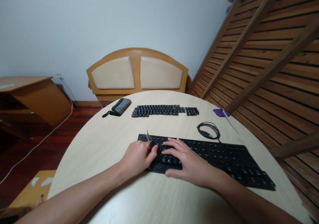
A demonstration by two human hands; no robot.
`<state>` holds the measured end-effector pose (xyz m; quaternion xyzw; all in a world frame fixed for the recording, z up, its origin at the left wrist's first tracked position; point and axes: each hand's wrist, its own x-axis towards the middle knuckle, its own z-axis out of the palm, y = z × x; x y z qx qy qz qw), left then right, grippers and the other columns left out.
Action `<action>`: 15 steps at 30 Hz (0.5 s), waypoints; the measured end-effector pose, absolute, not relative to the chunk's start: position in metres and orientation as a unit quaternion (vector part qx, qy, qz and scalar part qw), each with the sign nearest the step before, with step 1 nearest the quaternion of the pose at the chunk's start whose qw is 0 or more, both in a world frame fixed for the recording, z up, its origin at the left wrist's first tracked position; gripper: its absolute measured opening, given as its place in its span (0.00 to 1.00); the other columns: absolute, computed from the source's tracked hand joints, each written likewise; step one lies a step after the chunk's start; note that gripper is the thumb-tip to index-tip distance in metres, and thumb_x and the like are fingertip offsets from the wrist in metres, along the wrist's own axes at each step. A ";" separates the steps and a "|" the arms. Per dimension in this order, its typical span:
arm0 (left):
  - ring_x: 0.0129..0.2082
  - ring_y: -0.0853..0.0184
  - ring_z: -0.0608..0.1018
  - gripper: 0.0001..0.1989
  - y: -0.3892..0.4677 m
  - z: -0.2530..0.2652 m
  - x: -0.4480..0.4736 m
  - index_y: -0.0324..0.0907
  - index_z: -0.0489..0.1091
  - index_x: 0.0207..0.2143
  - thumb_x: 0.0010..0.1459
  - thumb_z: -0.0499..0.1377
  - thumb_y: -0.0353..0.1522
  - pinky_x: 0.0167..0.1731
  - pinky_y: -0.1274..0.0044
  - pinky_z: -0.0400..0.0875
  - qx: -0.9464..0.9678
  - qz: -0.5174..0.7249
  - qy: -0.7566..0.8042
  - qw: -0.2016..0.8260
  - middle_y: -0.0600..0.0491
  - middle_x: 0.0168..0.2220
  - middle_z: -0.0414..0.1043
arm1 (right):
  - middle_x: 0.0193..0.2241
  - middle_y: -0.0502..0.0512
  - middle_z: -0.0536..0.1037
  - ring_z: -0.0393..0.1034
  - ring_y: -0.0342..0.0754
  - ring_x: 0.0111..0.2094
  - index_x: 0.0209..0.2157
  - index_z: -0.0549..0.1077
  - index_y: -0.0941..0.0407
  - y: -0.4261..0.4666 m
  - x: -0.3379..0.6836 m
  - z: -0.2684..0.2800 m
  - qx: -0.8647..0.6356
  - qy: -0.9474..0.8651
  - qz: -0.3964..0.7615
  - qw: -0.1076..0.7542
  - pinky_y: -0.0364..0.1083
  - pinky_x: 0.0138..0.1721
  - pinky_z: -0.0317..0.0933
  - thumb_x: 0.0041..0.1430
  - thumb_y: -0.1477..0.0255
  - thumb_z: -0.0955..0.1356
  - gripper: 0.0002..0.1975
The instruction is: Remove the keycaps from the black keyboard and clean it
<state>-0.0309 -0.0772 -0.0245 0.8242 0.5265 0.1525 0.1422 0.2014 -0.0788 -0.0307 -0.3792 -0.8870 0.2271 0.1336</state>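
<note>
A black keyboard lies across the table in front of me, with many of its keycaps off and bare switch posts showing. My left hand is closed over the keyboard's left end around a keycap puller, whose thin coppery wires stick up past the fingers. What its lower end touches is hidden by the hand. Fingers spread, my right hand rests on the keyboard just right of a few keycaps still seated in the lower rows. Farther back, loose black keycaps lie sorted in keyboard-like rows.
The keyboard's coiled cable sits behind it. A grey zipped pouch lies at the back left of the round table. Toward the right edge are a purple cloth and a thin white stick. Wooden slats lean at the right.
</note>
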 end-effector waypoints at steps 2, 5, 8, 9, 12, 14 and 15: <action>0.21 0.65 0.74 0.21 -0.078 -0.024 -0.032 0.40 0.70 0.27 0.69 0.46 0.39 0.24 0.75 0.57 0.832 0.146 0.522 0.123 0.49 0.23 0.74 | 0.64 0.58 0.65 0.50 0.58 0.68 0.56 0.73 0.49 -0.080 0.200 -0.030 -0.378 -0.890 0.219 0.134 0.61 0.69 0.40 0.56 0.55 0.73 0.28; 0.21 0.64 0.74 0.20 -0.081 -0.023 -0.032 0.40 0.70 0.28 0.68 0.46 0.38 0.23 0.75 0.59 0.841 0.139 0.513 0.099 0.49 0.22 0.74 | 0.64 0.57 0.65 0.50 0.58 0.68 0.56 0.73 0.50 -0.081 0.199 -0.031 -0.380 -0.892 0.207 0.133 0.61 0.69 0.41 0.56 0.55 0.73 0.27; 0.22 0.64 0.75 0.19 -0.083 -0.021 -0.031 0.40 0.70 0.28 0.67 0.47 0.37 0.23 0.75 0.61 0.851 0.139 0.499 0.081 0.49 0.23 0.75 | 0.64 0.58 0.65 0.50 0.59 0.68 0.56 0.73 0.51 -0.081 0.199 -0.031 -0.382 -0.894 0.199 0.128 0.62 0.68 0.42 0.56 0.55 0.73 0.28; 0.22 0.63 0.76 0.19 -0.084 -0.020 -0.031 0.40 0.70 0.28 0.67 0.47 0.37 0.23 0.75 0.61 0.854 0.140 0.496 0.075 0.49 0.23 0.75 | 0.64 0.58 0.65 0.50 0.60 0.68 0.55 0.73 0.52 -0.081 0.199 -0.031 -0.381 -0.895 0.197 0.127 0.63 0.68 0.43 0.56 0.55 0.73 0.28; 0.21 0.63 0.76 0.19 -0.085 -0.018 -0.030 0.41 0.70 0.27 0.67 0.46 0.37 0.23 0.75 0.62 0.858 0.144 0.489 0.068 0.50 0.22 0.74 | 0.64 0.59 0.66 0.51 0.61 0.68 0.55 0.73 0.53 -0.083 0.198 -0.030 -0.379 -0.896 0.191 0.128 0.63 0.67 0.44 0.56 0.56 0.73 0.27; 0.21 0.63 0.76 0.19 -0.086 -0.018 -0.030 0.41 0.69 0.27 0.67 0.47 0.36 0.23 0.75 0.62 0.861 0.146 0.481 0.071 0.51 0.22 0.74 | 0.64 0.59 0.66 0.51 0.61 0.68 0.55 0.73 0.53 -0.083 0.198 -0.029 -0.379 -0.897 0.188 0.129 0.63 0.67 0.45 0.57 0.56 0.73 0.27; 0.22 0.63 0.76 0.18 -0.086 -0.018 -0.030 0.41 0.69 0.27 0.67 0.47 0.36 0.24 0.75 0.62 0.863 0.147 0.477 0.073 0.51 0.22 0.74 | 0.64 0.59 0.66 0.51 0.61 0.68 0.55 0.73 0.53 -0.084 0.198 -0.029 -0.379 -0.897 0.186 0.130 0.63 0.67 0.45 0.57 0.56 0.73 0.27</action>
